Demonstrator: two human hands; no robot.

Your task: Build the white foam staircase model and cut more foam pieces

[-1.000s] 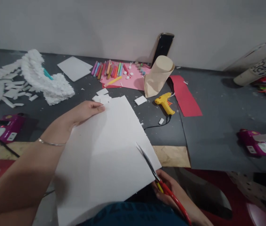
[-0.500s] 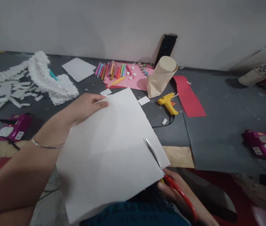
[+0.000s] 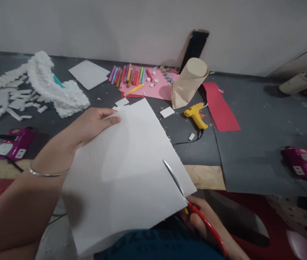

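Note:
My left hand (image 3: 92, 123) pinches the far left edge of a large white foam sheet (image 3: 126, 169) held over my lap, thumb on top. My right hand (image 3: 204, 222) grips red-handled scissors (image 3: 196, 209) at the sheet's lower right edge. The scissor blades (image 3: 173, 177) lie across the sheet's right side, cutting into it. A thin metal bangle sits on my left wrist.
On the dark table stand a yellow glue gun (image 3: 195, 115), a rolled brown paper (image 3: 187, 83), a pink sheet with coloured sticks (image 3: 142, 83), a red strip (image 3: 221, 108), a leaning phone (image 3: 195, 47), white fringed foam (image 3: 50, 86) and two purple devices (image 3: 9, 146) (image 3: 301, 164).
The scissors have advanced a little farther into the sheet's right side. My left hand and the sheet shifted slightly as the view moved.

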